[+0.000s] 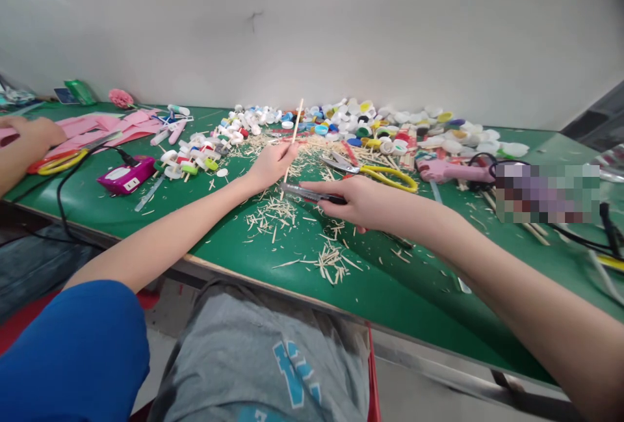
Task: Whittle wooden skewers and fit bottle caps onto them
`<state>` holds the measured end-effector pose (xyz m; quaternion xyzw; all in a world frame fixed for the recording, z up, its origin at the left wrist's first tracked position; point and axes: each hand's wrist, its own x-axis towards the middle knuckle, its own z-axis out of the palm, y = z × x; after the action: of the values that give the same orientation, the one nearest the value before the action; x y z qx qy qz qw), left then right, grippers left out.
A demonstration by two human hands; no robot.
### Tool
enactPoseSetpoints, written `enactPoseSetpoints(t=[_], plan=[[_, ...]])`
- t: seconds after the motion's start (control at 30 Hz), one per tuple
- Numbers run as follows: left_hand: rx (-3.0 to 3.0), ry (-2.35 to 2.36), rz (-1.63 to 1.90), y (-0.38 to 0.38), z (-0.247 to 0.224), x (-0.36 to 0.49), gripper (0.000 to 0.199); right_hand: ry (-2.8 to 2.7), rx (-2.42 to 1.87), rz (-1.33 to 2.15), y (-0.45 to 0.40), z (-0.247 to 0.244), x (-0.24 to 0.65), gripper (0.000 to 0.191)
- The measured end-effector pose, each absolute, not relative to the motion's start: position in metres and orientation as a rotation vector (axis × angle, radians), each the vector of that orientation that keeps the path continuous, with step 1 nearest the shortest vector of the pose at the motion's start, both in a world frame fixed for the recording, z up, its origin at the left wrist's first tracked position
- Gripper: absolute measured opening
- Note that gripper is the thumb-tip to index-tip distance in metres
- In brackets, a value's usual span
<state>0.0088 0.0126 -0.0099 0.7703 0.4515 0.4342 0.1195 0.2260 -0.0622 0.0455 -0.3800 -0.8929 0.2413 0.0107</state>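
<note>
My left hand (273,165) is closed around a thin wooden stick (298,119), which leans with its upper end pointing up and away. In my right hand (363,204) is a utility knife (312,194), its blade side lying against the stick's lower end. Pale wood shavings (273,217) are heaped on the green table under the stick, and a second small pile (334,262) lies nearer the front edge. Just beyond my right hand rest yellow-handled scissors (385,175).
Many plastic bottle caps (351,119) are heaped along the wall. A pink glue gun (453,171) with black cable lies to the right. On the left are a magenta power socket box (127,176), pink paper (136,126) and another person's hand (36,132). The green table (414,305) has a wooden front edge.
</note>
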Motion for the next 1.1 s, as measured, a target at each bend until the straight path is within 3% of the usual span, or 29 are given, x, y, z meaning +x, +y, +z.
enactPoseSetpoints(t=[0.17,0.33,0.6,1.1], plan=[[2.277,1.267,1.235,0.006,-0.003,0.012,0.042,-2.832,-1.238,0.597,-0.073,0.043,0.217,0.052],[2.289,1.296,1.230,0.008,-0.003,0.009,0.042,-2.762,-1.200,0.678,-0.072,0.035,0.227,0.052],[2.292,1.327,1.194,0.012,-0.007,0.007,0.045,-2.734,-1.198,0.229,-0.067,0.026,0.230,0.053],[2.334,1.324,1.151,0.013,-0.007,0.004,0.050,-2.757,-1.300,0.658,-0.069,0.030,0.231,0.060]])
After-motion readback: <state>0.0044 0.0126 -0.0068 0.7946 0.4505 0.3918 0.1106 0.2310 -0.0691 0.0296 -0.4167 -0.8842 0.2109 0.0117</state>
